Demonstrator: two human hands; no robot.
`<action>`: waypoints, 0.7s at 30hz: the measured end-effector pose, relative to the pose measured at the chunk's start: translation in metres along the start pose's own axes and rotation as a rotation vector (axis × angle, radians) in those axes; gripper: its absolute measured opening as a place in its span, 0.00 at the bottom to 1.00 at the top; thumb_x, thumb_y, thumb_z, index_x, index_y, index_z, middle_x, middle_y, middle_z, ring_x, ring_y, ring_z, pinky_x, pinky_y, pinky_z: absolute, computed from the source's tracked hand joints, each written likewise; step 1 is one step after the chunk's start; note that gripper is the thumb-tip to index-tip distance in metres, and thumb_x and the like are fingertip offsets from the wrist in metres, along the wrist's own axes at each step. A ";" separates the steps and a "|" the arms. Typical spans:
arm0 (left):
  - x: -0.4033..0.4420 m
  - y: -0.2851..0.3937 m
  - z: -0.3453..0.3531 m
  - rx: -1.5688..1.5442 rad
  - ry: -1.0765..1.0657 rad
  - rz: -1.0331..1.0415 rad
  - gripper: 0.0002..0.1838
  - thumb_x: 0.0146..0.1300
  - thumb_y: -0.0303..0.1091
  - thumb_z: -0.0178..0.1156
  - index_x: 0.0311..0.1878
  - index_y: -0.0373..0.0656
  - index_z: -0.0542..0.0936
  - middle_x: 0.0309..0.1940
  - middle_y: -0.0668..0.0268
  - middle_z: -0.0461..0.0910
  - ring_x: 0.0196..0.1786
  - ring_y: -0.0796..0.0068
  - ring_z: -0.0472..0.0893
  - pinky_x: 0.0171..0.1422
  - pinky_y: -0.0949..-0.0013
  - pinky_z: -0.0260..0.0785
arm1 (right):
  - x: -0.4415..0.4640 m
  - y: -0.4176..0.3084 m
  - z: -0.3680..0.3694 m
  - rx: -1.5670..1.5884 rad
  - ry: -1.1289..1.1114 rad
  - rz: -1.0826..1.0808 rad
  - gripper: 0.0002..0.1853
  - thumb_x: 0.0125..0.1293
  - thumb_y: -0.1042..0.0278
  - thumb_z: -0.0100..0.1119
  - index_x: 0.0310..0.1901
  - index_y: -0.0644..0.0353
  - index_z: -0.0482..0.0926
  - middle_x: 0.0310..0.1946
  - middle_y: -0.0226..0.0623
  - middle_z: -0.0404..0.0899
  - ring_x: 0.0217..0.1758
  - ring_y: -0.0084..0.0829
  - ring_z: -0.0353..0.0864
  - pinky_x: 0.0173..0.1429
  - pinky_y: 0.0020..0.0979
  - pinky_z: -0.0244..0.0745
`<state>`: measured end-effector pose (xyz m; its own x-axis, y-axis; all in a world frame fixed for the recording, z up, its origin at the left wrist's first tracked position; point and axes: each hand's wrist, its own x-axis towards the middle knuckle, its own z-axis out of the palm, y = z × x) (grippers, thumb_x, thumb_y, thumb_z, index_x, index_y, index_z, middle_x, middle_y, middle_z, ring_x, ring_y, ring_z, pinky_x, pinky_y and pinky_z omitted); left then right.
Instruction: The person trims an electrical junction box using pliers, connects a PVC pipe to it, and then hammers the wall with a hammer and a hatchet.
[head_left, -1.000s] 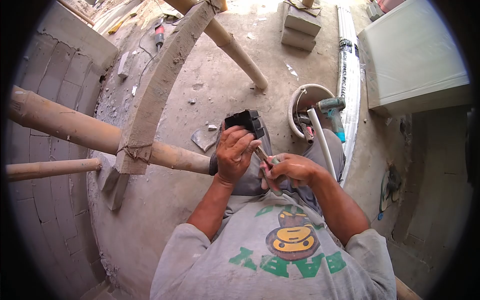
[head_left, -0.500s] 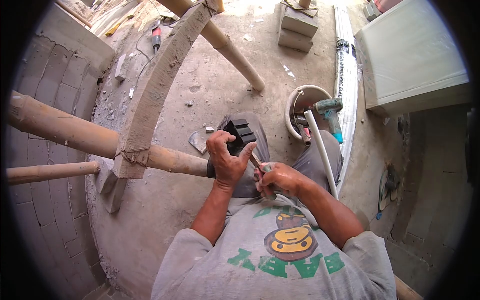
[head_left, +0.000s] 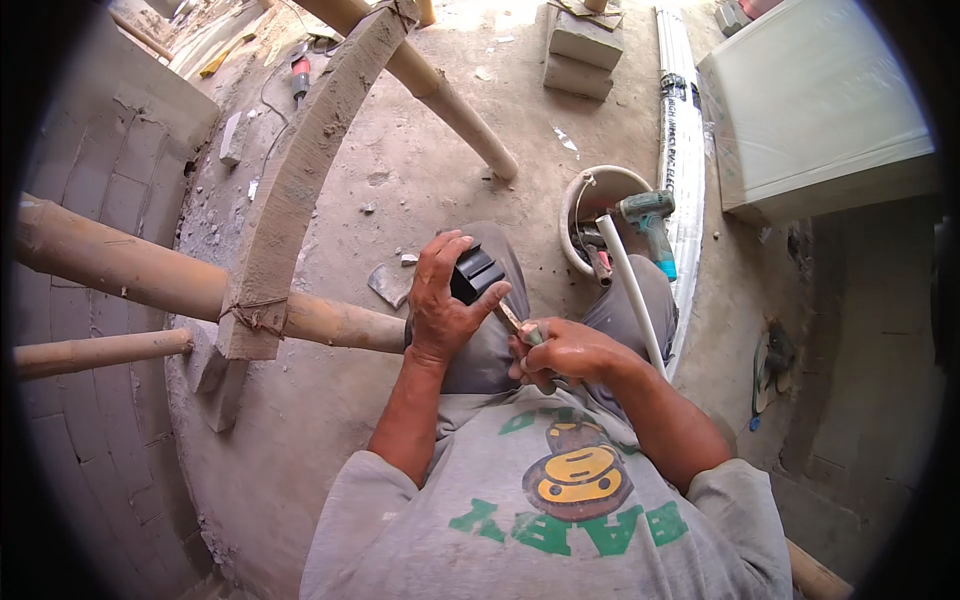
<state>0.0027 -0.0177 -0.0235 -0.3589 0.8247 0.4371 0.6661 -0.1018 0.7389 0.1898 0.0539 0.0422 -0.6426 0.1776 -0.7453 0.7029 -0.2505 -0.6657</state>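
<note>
In the head view, my left hand (head_left: 447,308) is closed around a black plastic box (head_left: 476,274) with ridged sides, above my lap. My right hand (head_left: 562,350) grips a narrow hand tool (head_left: 509,318) that looks like pliers. Its worn metal end points up toward the box, close to my left thumb. My fingers hide most of its handle, and I cannot tell whether its tip touches the box. A white plastic pipe (head_left: 630,285) leans by my right thigh, beyond the right hand.
A bucket (head_left: 572,220) holds tools, with a cordless drill (head_left: 650,225) at its rim. Long wrapped white pipes (head_left: 683,150) lie to the right. Bamboo poles (head_left: 130,262) and a rough plank (head_left: 300,190) cross the left side. Concrete blocks (head_left: 582,55) stand ahead.
The black box has tilted in my left hand, and the fingers now reach higher along its side. My right hand keeps its hold on the tool. The view has shifted slightly.
</note>
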 end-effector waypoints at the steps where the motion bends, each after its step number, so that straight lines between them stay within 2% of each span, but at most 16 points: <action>1: 0.000 -0.002 -0.005 -0.030 -0.043 0.071 0.38 0.48 0.50 0.78 0.60 0.46 0.73 0.57 0.54 0.74 0.60 0.53 0.75 0.63 0.54 0.71 | -0.007 -0.004 -0.006 0.056 -0.097 0.053 0.10 0.55 0.67 0.57 0.38 0.58 0.73 0.40 0.38 0.85 0.32 0.23 0.80 0.26 0.27 0.65; 2: 0.000 -0.003 -0.009 -0.014 -0.081 0.115 0.40 0.42 0.50 0.80 0.59 0.51 0.75 0.59 0.56 0.74 0.61 0.54 0.75 0.63 0.53 0.72 | -0.006 0.000 -0.010 0.038 -0.157 0.043 0.10 0.54 0.66 0.57 0.38 0.57 0.73 0.43 0.39 0.85 0.31 0.21 0.79 0.24 0.26 0.63; 5: 0.002 0.000 -0.018 0.005 -0.172 0.226 0.40 0.40 0.51 0.81 0.59 0.52 0.76 0.60 0.58 0.74 0.61 0.54 0.76 0.62 0.54 0.72 | -0.012 -0.003 -0.013 0.058 -0.236 0.061 0.10 0.55 0.68 0.56 0.39 0.57 0.72 0.39 0.37 0.83 0.31 0.22 0.78 0.28 0.25 0.65; 8: 0.005 0.001 -0.024 0.018 -0.175 0.276 0.41 0.40 0.51 0.81 0.59 0.54 0.75 0.60 0.60 0.74 0.60 0.55 0.76 0.62 0.55 0.72 | 0.003 0.025 0.000 0.287 -0.236 -0.043 0.07 0.55 0.71 0.58 0.34 0.56 0.70 0.27 0.31 0.75 0.27 0.23 0.75 0.28 0.26 0.64; 10: 0.002 0.001 -0.024 0.056 -0.141 0.274 0.40 0.43 0.52 0.79 0.60 0.51 0.74 0.58 0.58 0.74 0.59 0.55 0.76 0.61 0.54 0.73 | 0.002 0.028 0.011 0.328 -0.131 -0.049 0.07 0.55 0.73 0.57 0.35 0.56 0.70 0.27 0.30 0.74 0.27 0.23 0.73 0.29 0.26 0.65; 13: 0.001 0.003 -0.007 0.000 0.038 0.035 0.38 0.48 0.52 0.78 0.59 0.46 0.73 0.57 0.56 0.74 0.59 0.54 0.76 0.61 0.54 0.73 | 0.003 0.016 0.022 0.381 0.031 -0.081 0.07 0.56 0.76 0.56 0.36 0.57 0.70 0.26 0.30 0.72 0.27 0.23 0.71 0.33 0.27 0.66; 15: 0.003 0.009 0.001 0.067 0.038 0.008 0.37 0.51 0.51 0.76 0.59 0.43 0.73 0.55 0.54 0.74 0.60 0.53 0.76 0.64 0.54 0.71 | 0.005 0.011 0.030 0.379 0.175 -0.098 0.08 0.56 0.76 0.56 0.36 0.58 0.70 0.26 0.31 0.71 0.27 0.24 0.71 0.34 0.27 0.67; 16: 0.004 0.010 0.002 0.091 0.027 0.011 0.37 0.51 0.51 0.76 0.59 0.44 0.73 0.56 0.54 0.74 0.60 0.53 0.76 0.64 0.54 0.70 | 0.015 0.022 0.032 0.450 0.177 -0.138 0.09 0.56 0.76 0.56 0.39 0.59 0.71 0.28 0.35 0.75 0.28 0.25 0.73 0.35 0.27 0.69; 18: 0.001 0.006 -0.007 0.099 -0.034 0.010 0.37 0.48 0.51 0.77 0.59 0.47 0.74 0.58 0.57 0.74 0.62 0.54 0.75 0.65 0.54 0.69 | 0.011 0.029 0.014 0.400 -0.004 -0.071 0.08 0.56 0.75 0.56 0.39 0.60 0.71 0.33 0.39 0.78 0.32 0.27 0.76 0.38 0.28 0.71; 20: -0.001 0.006 -0.018 0.063 -0.102 0.173 0.37 0.46 0.51 0.78 0.58 0.50 0.75 0.59 0.58 0.74 0.62 0.55 0.75 0.65 0.55 0.70 | 0.006 0.030 -0.003 0.306 -0.168 -0.014 0.10 0.56 0.74 0.56 0.41 0.60 0.72 0.39 0.44 0.81 0.36 0.29 0.79 0.43 0.28 0.73; 21: -0.001 0.007 -0.021 0.042 -0.138 0.255 0.37 0.45 0.51 0.79 0.58 0.51 0.75 0.60 0.59 0.73 0.62 0.56 0.74 0.65 0.55 0.70 | 0.003 0.028 -0.007 0.286 -0.206 -0.011 0.12 0.56 0.74 0.56 0.43 0.60 0.73 0.40 0.44 0.82 0.36 0.28 0.79 0.41 0.27 0.72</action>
<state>-0.0065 -0.0309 -0.0077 -0.0857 0.8435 0.5302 0.7511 -0.2950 0.5907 0.2098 0.0538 0.0214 -0.7181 -0.0063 -0.6959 0.6005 -0.5110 -0.6150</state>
